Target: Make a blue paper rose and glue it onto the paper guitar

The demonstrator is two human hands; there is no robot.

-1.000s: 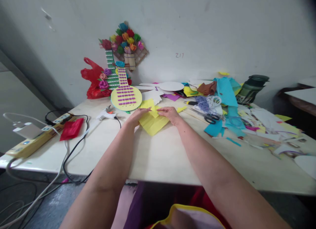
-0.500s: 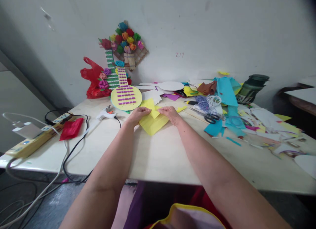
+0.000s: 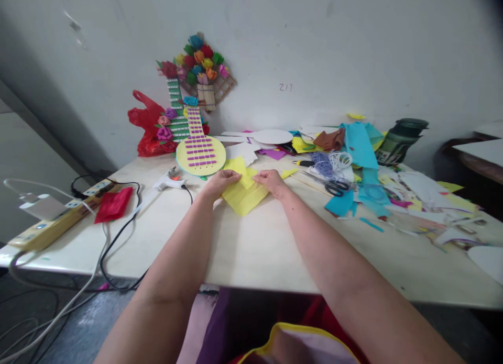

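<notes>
A sheet of yellow crepe paper (image 3: 242, 199) lies at the middle of the table, one corner toward me and its upper part folded or overlapped. My left hand (image 3: 223, 183) pinches it at the upper left, fingers closed. Opposite, my right hand (image 3: 271, 182) grips the upper right edge between thumb and fingers. Just behind my left hand leans a yellow paper guitar (image 3: 201, 157) with purple and white strips. A hot glue gun (image 3: 170, 183) rests to the left of that hand.
A power strip (image 3: 58, 217) with cables and a red paper packet (image 3: 113, 205) occupy the left side. Scissors (image 3: 334, 187), yarn (image 3: 324, 165), blue crepe paper (image 3: 359, 149) and paper scraps (image 3: 428, 199) crowd the right, near a green bottle (image 3: 401, 141). A red bag (image 3: 147, 123) and paper flowers (image 3: 200, 60) stand against the wall.
Almost nothing differs. The right hand's fingertips have shifted very slightly on the yellow paper; the left hand stays in place.
</notes>
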